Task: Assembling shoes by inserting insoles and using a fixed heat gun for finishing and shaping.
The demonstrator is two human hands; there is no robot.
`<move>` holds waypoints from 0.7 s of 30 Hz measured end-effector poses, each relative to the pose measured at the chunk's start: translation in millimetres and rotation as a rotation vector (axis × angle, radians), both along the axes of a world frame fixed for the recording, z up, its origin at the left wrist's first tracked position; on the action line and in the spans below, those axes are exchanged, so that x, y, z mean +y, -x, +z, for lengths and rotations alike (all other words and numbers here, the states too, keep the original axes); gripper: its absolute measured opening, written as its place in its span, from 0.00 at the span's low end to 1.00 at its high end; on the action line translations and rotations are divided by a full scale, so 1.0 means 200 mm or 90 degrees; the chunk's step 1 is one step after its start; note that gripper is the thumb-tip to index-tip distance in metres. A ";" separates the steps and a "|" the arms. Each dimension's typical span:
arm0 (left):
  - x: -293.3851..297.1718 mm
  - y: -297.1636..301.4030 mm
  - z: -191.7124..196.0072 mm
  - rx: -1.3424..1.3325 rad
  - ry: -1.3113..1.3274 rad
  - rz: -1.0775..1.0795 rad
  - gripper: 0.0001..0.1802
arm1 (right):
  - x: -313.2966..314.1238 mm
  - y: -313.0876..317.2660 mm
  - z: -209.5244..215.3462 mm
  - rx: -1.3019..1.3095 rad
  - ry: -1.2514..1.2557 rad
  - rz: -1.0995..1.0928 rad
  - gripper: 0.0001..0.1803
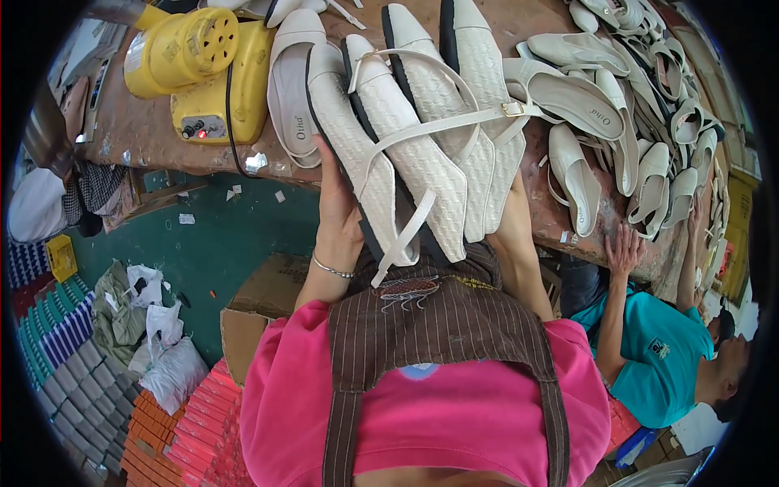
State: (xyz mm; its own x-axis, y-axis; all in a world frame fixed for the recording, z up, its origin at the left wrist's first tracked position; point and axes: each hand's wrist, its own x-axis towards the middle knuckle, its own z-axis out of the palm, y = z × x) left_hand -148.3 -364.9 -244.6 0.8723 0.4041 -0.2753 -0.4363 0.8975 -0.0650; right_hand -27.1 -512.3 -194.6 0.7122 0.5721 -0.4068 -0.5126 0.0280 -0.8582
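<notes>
Four white woven strapped shoes (422,138), stacked on edge, frame centre. Left hand (337,203) fingers clamped beneath stack; right hand (507,215) supports opposite side, fingers hidden, cannot tell. Workbench (146,130) behind; yellow machine (207,69) upper left; loose shoes (641,97) upper right.

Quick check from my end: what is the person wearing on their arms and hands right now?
Both forearms are bare, with no gloves. The left hand has a thin silver bangle bracelet at the wrist. The right hand shows no jewellery. Short pink sleeves cover the upper arms, under a brown pinstriped apron.
</notes>
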 end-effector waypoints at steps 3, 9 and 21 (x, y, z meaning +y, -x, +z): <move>-0.06 -0.04 0.11 0.293 -0.240 0.003 0.42 | 0.02 0.01 0.02 0.001 0.015 0.001 0.17; -0.09 -0.05 0.06 0.306 -0.246 0.045 0.45 | 0.06 -0.06 0.00 -0.092 -0.020 0.052 0.20; -0.02 -0.03 0.12 0.345 -0.299 0.050 0.45 | 0.03 -0.11 0.02 0.016 -0.087 0.107 0.20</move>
State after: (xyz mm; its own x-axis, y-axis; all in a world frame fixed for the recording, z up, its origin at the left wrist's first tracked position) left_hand -142.0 -368.7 -221.3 0.6258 0.6419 -0.4432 -0.3618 0.7422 0.5641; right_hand -5.9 -505.8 -189.7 0.5925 0.7329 -0.3343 -0.5415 0.0551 -0.8389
